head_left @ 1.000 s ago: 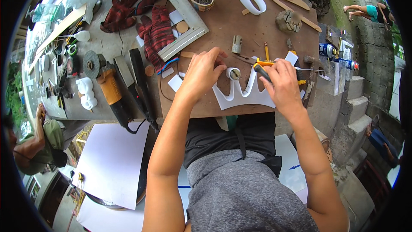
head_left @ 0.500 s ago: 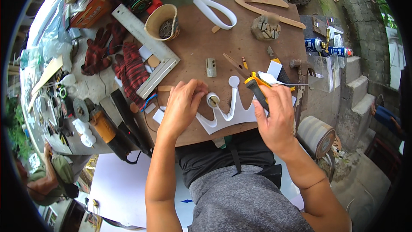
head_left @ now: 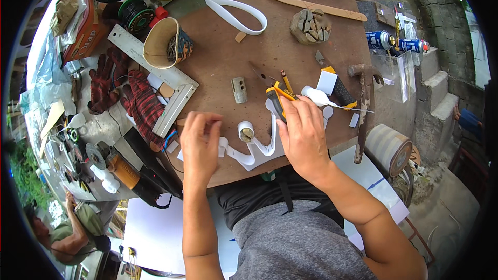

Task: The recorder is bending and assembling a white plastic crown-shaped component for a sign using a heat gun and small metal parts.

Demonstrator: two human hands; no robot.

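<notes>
On the near part of the brown board lies a white crown-shaped cutout (head_left: 264,162), with a thin white strip (head_left: 271,142) standing along its curved edge. A small round piece (head_left: 246,132) sits within the strip's curl at one point of the crown. My right hand (head_left: 306,137) grips yellow-and-black pliers (head_left: 275,97) above the crown's right side, jaws pointing away from me. My left hand (head_left: 201,142) hovers over the crown's left end, fingers loosely bent, thumb apart, nothing visible in them. Beyond my right fingers lies a white needle-tipped bottle (head_left: 315,95).
A hammer (head_left: 364,98), utility knife (head_left: 340,85) and pencil (head_left: 287,80) lie to the right. A metal block (head_left: 239,90) is in the middle. Left are a steel square (head_left: 171,80), a cup of nails (head_left: 155,44), gloves (head_left: 145,101) and an angle grinder (head_left: 122,166). Another person (head_left: 78,233) sits far left.
My left hand has drawn left, away from the small round piece. My right hand and the pliers have shifted slightly left and away from me. The whole view has turned a little.
</notes>
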